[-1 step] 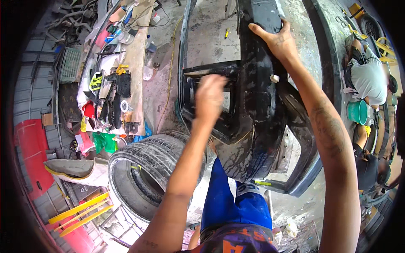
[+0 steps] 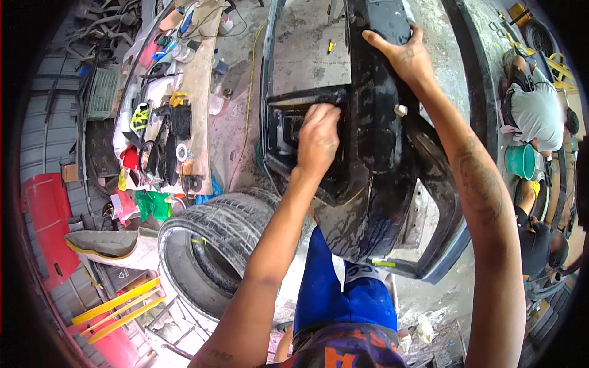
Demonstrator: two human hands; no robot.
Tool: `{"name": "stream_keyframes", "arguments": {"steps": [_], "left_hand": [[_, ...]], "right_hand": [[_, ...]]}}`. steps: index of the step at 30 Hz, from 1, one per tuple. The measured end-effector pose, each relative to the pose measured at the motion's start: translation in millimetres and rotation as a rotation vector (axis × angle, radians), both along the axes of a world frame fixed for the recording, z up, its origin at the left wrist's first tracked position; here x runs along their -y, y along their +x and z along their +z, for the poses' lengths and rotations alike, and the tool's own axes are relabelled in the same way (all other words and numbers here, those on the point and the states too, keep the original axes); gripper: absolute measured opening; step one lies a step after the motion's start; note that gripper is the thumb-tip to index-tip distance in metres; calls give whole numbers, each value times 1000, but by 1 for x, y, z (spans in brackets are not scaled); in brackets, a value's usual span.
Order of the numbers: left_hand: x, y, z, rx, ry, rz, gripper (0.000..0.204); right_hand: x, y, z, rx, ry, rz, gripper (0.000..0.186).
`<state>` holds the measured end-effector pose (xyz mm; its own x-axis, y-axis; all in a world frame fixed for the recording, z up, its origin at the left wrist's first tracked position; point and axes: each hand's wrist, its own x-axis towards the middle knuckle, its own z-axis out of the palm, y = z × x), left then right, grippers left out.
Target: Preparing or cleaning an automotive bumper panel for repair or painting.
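Note:
A large black car bumper (image 2: 375,110) stretches away from me, wet and smeared with pale residue. My left hand (image 2: 318,138) is closed and presses at the recessed rectangular opening on its left part. Whatever its curled fingers hold, if anything, is hidden under them. Farther up, my right hand (image 2: 405,58) grips the bumper's body, thumb lying across the surface and fingers hooked over the right edge. The near part of the bumper sits just over my legs in blue trousers (image 2: 343,294).
Two stacked tyres (image 2: 202,245) lie at my left. Beyond them is a workbench (image 2: 199,110) cluttered with tools and bottles. A yellow cable (image 2: 248,110) crosses the floor. At the right, a person in a grey shirt (image 2: 534,110) bends near a green bucket (image 2: 519,162).
My left hand, blurred before, has shifted a little to the right across the bumper's opening. My right hand keeps its hold in nearly the same place.

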<state>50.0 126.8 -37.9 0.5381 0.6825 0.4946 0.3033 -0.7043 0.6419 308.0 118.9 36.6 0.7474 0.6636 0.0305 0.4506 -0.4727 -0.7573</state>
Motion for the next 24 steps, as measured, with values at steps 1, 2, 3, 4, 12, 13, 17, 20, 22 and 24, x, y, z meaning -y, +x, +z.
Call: {"name": "stream_keyframes", "arguments": {"steps": [1, 2, 3, 4, 12, 13, 17, 20, 22, 24], "left_hand": [[3, 6, 9, 26, -38, -51, 14], [-2, -2, 8, 13, -32, -88, 15], [-4, -13, 7, -4, -5, -27, 15], [-16, -25, 7, -41, -28, 34, 14], [-22, -28, 11, -40, -32, -3, 13], [-27, -36, 10, -42, -70, 65, 12], [2, 17, 12, 31, 85, -43, 12], [-19, -24, 11, -40, -36, -26, 13], [-32, -47, 6, -58, -112, 104, 14], [-11, -12, 7, -46, 12, 70, 12]], "right_hand": [[1, -1, 4, -24, -17, 4, 132], [3, -2, 4, 42, -40, -9, 132], [2, -1, 3, 42, -34, -5, 132], [2, 1, 2, 55, -45, -12, 132], [0, 2, -1, 16, -26, 29, 134], [1, 3, -3, 67, -34, 17, 133], [-3, 12, -3, 36, 40, 34, 138], [4, 2, 1, 20, -36, 21, 136], [0, -2, 2, 63, -71, 3, 134], [-2, 6, -2, 43, -6, 12, 134]]}}
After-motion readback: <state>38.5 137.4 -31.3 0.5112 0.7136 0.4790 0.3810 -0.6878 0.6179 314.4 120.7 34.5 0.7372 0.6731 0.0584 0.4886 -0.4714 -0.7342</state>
